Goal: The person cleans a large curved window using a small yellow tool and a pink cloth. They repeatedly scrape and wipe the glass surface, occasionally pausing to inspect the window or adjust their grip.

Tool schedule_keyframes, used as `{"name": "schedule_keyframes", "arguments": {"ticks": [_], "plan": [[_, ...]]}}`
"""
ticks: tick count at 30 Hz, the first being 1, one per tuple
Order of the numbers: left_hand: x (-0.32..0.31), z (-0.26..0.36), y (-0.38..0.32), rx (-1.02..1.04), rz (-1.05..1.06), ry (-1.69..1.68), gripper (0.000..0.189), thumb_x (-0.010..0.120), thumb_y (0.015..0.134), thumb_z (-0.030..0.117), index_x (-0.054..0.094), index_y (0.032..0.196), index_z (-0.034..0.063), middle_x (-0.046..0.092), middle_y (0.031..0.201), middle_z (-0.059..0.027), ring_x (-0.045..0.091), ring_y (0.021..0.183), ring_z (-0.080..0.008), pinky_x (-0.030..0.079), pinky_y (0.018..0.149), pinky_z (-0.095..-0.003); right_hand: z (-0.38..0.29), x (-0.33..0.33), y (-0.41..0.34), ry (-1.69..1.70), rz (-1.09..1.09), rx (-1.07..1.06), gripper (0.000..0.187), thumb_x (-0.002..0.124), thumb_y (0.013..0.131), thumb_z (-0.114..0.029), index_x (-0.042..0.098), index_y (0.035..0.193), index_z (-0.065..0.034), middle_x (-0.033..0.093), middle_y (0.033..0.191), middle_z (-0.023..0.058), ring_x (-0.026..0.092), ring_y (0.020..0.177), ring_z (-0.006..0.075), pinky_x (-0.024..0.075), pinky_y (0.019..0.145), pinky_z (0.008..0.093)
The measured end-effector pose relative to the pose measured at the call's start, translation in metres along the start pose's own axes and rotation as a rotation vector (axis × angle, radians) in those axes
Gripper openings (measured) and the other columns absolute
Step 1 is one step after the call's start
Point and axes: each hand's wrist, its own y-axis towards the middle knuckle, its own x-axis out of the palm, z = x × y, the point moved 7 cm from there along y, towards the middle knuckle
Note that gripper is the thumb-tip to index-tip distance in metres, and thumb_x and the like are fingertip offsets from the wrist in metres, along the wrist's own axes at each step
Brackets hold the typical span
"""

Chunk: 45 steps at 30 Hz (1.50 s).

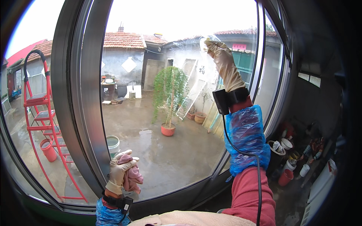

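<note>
My left hand (118, 169), in a cream rubber glove, grips a crumpled pink cloth (133, 176) near the lower left of a large window pane (135, 158). Reaching high up, my gloved right hand (220, 53) is at the upper right of the same pane. At its fingertips is a pale, translucent wad (202, 44), whose material I cannot make out. A whitish, hazy smear (186, 55) shows on the glass beside and below that hand. Blue plastic sleeve covers wrap both forearms, and a strapped device with a cable sits at each wrist.
The metal window frame (82, 99) stands at left. Through the glass are a red stepladder (46, 127), a potted tree (169, 99), a red bucket (48, 149) and a white bucket (113, 144). At lower right, a person (314, 148) is among several buckets and a white appliance (321, 180).
</note>
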Motion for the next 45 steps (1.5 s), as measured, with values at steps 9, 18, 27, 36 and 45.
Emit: {"name": "schedule_keyframes", "arguments": {"ticks": [9,18,27,36,45], "plan": [[0.002,0.003,-0.001,-0.006,-0.022,0.004,0.042,0.069,0.08,-0.006,0.059,0.121,-0.0027,0.072,0.093,-0.0123,0.067,0.081,-0.0147,0.054,0.077,-0.0265,-0.026,0.014,-0.012,-0.086,-0.01,-0.027,0.021,0.067,0.093,-0.016,0.065,0.109,-0.002,0.068,0.107,0.0085,0.065,0.104,0.0193,0.0522,0.097,0.034],[0.004,0.008,-0.003,-0.003,-0.013,-0.003,0.043,0.075,0.078,-0.003,0.062,0.119,-0.0034,0.072,0.093,-0.0074,0.064,0.08,-0.0108,0.053,0.075,-0.0254,-0.049,0.044,-0.037,-0.364,0.029,-0.159,0.019,0.07,0.091,-0.019,0.068,0.099,-0.0022,0.068,0.084,0.0038,0.059,0.075,0.0106,0.0494,0.071,0.0253],[0.003,0.005,-0.002,-0.029,0.003,0.053,0.044,0.069,0.08,-0.006,0.057,0.123,-0.0037,0.073,0.094,-0.0133,0.066,0.082,-0.0146,0.054,0.078,-0.0266,-0.047,0.094,-0.083,-0.995,0.24,-0.918,0.007,0.073,0.085,-0.018,0.072,0.086,-0.0106,0.07,0.07,0.0034,0.063,0.059,0.0167,0.0485,0.058,0.0312],[0.004,0.003,-0.002,-0.035,0.001,0.009,0.041,0.068,0.081,-0.004,0.058,0.121,-0.0028,0.072,0.094,-0.0136,0.066,0.079,-0.0154,0.054,0.075,-0.0274,-0.036,0.087,-0.111,-1.09,0.16,-1.057,0.011,0.077,0.077,-0.011,0.067,0.081,-0.009,0.065,0.068,0.0045,0.062,0.063,0.0232,0.0471,0.064,0.0354],[0.001,-0.001,-0.001,-0.018,0.024,0.011,0.038,0.065,0.082,-0.005,0.058,0.12,-0.0012,0.071,0.093,-0.0147,0.066,0.072,-0.0177,0.056,0.067,-0.0301,-0.023,0.075,-0.137,-0.978,0.028,-1.058,0.014,0.079,0.074,-0.01,0.065,0.078,-0.009,0.055,0.062,0.0032,0.054,0.06,0.0218,0.0445,0.061,0.035]]}}
